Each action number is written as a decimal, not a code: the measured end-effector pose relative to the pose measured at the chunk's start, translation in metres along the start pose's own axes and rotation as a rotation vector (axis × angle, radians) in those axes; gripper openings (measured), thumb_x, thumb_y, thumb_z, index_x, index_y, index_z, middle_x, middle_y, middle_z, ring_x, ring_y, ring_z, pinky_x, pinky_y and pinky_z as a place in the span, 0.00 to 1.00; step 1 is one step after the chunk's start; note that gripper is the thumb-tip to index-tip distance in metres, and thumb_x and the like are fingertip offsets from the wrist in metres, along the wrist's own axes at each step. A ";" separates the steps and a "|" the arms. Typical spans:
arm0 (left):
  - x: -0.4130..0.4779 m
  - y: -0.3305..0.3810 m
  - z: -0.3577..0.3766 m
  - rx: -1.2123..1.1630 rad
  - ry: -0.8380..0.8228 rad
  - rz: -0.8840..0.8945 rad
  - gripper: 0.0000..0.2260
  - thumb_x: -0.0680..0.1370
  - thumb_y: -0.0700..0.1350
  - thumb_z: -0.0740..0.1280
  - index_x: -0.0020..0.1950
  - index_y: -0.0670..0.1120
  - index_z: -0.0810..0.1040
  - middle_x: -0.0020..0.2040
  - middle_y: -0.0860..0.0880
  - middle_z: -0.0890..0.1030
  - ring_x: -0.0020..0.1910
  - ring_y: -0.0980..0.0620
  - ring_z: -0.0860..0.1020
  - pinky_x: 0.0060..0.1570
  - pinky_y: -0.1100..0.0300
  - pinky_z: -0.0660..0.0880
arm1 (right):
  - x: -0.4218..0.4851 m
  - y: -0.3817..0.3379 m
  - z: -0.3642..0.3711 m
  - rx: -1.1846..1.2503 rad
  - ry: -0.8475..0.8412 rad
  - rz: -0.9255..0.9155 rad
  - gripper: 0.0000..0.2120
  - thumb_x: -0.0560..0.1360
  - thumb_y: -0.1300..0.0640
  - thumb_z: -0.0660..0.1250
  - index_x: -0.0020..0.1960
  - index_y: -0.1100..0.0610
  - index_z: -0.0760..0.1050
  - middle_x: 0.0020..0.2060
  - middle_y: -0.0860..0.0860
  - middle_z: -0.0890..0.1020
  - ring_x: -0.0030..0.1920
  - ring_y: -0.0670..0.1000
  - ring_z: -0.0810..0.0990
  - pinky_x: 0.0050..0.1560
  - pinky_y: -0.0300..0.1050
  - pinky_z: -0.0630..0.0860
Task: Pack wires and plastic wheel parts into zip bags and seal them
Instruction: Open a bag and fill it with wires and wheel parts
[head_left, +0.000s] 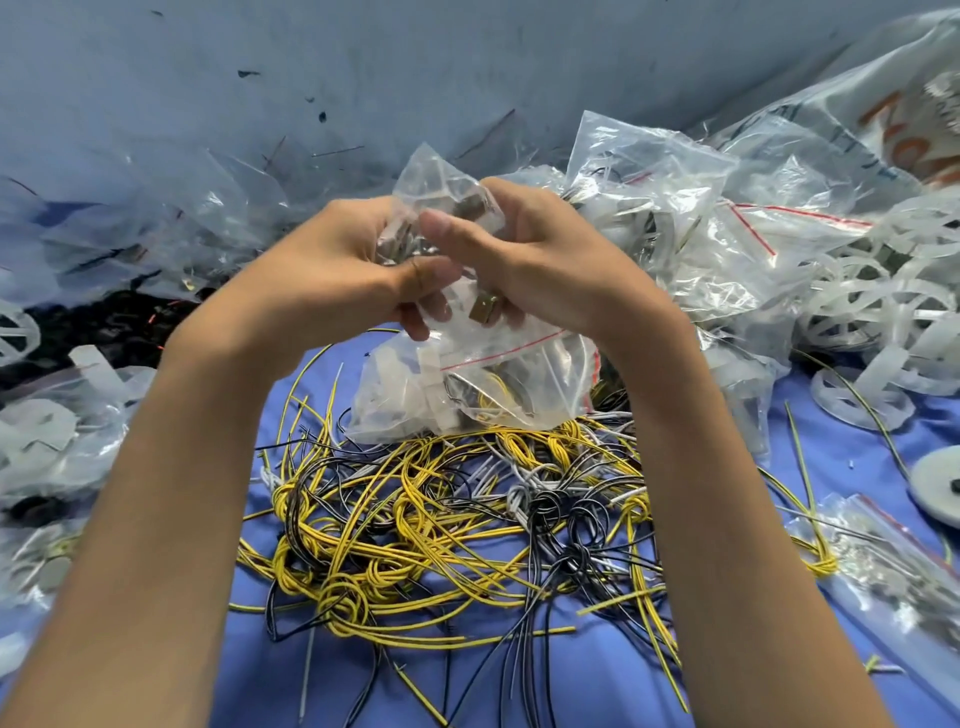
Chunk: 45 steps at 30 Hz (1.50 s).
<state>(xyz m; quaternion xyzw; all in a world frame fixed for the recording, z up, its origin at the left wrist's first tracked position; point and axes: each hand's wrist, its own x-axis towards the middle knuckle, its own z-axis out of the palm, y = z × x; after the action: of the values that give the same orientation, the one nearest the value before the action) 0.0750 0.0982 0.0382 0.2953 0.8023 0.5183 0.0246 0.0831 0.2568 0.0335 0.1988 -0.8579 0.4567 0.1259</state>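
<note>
Head view: nearest, a tangle of yellow, black and white wires (441, 525) lies on the blue cloth (597, 680). At its far edge rests a filled zip bag (483, 384) with a red strip. Above it the left hand (332, 265) and right hand (545, 260) curl their fingers round a small clear bag (441, 182), thumbs laid against its near side. Beyond, to the right, lie heaped bags (649, 171) and white plastic wheels (852, 306).
</note>
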 end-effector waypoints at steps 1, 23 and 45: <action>0.000 0.001 0.001 0.005 0.012 -0.007 0.06 0.77 0.40 0.64 0.40 0.45 0.75 0.27 0.50 0.79 0.25 0.56 0.77 0.28 0.69 0.73 | -0.001 0.000 -0.001 0.019 -0.032 0.007 0.24 0.71 0.40 0.66 0.50 0.62 0.74 0.39 0.55 0.82 0.35 0.49 0.78 0.37 0.52 0.76; 0.017 -0.008 0.013 -0.168 0.319 0.004 0.05 0.78 0.47 0.65 0.46 0.51 0.70 0.34 0.58 0.80 0.31 0.62 0.79 0.33 0.68 0.75 | 0.001 0.007 -0.012 0.187 0.122 0.058 0.11 0.72 0.65 0.68 0.42 0.54 0.66 0.40 0.60 0.80 0.37 0.54 0.82 0.33 0.48 0.78; 0.015 -0.008 0.054 0.416 -0.012 -0.028 0.13 0.76 0.58 0.63 0.55 0.54 0.75 0.53 0.52 0.74 0.51 0.56 0.75 0.52 0.59 0.71 | -0.029 0.032 -0.070 0.104 0.352 0.298 0.08 0.73 0.66 0.69 0.42 0.54 0.74 0.34 0.50 0.78 0.32 0.44 0.77 0.33 0.40 0.76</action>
<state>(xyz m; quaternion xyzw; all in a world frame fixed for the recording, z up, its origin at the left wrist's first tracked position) 0.0775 0.1470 0.0102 0.2859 0.8958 0.3394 -0.0251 0.0964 0.3377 0.0367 -0.0067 -0.8179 0.5414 0.1944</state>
